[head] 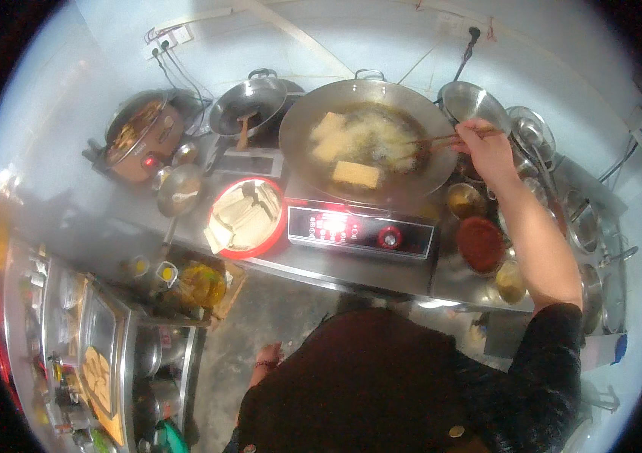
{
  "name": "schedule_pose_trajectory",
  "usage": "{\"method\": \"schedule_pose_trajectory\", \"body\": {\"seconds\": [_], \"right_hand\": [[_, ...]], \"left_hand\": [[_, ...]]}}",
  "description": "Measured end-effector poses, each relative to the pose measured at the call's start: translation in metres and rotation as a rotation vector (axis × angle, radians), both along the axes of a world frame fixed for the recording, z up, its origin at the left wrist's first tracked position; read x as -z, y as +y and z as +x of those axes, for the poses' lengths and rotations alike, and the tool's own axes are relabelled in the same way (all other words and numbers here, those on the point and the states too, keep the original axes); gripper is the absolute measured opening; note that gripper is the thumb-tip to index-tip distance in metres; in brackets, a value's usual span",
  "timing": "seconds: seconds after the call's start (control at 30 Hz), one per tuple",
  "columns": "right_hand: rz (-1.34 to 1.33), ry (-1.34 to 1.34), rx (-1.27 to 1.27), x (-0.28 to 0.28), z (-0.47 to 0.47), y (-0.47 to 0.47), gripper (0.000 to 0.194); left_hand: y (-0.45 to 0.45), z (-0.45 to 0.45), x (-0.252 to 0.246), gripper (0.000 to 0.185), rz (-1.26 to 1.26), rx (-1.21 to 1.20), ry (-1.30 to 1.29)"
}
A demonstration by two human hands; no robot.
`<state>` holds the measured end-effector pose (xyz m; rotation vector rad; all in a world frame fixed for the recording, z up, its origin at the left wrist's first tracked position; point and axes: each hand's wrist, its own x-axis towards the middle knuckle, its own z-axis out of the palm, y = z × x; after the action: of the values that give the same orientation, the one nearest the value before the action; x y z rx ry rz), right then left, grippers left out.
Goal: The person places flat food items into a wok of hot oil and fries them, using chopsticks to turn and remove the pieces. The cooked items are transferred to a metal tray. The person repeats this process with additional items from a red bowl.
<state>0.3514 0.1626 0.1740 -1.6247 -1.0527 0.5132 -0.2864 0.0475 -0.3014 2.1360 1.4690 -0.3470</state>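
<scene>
My right hand (482,148) grips a pair of wooden chopsticks (440,139), their far ends reaching into the hot oil of a large wok (299,136). Foam and bubbles surround several pale pieces there; one yellowish rectangular slab (356,174) floats nearest me, and others lie behind it. Under the wok is an induction cooker (360,231) with a lit panel and a knob. A red-rimmed bowl (248,253) of pale flat slabs (247,212) stands left of that panel. Low beside my body is my left hand (271,352), only partly visible, above the floor.
A smaller pan (224,116) with a wooden spatula (243,133) and a brown electric cooker (142,144) stand left. A ladle (176,198) rests near the counter edge. Red sauce (481,244) and several bowls crowd the right. Oil jugs (202,283) and shelving (125,345) are lower left.
</scene>
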Motion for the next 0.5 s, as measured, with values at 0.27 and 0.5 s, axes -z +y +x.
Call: {"method": "schedule_pose_trajectory", "body": {"seconds": [0.27,0.5], "right_hand": [[-0.046,-0.166,-0.180,0.026,-0.068,0.016,0.024],[-0.027,-0.067,-0.146,-0.001,-0.057,0.029,0.026]], "left_hand": [[-0.004,-0.017,0.028,0.040,-0.046,-0.019,-0.153],[-0.046,-0.021,0.069,0.036,-0.038,-0.102,0.023]]}}
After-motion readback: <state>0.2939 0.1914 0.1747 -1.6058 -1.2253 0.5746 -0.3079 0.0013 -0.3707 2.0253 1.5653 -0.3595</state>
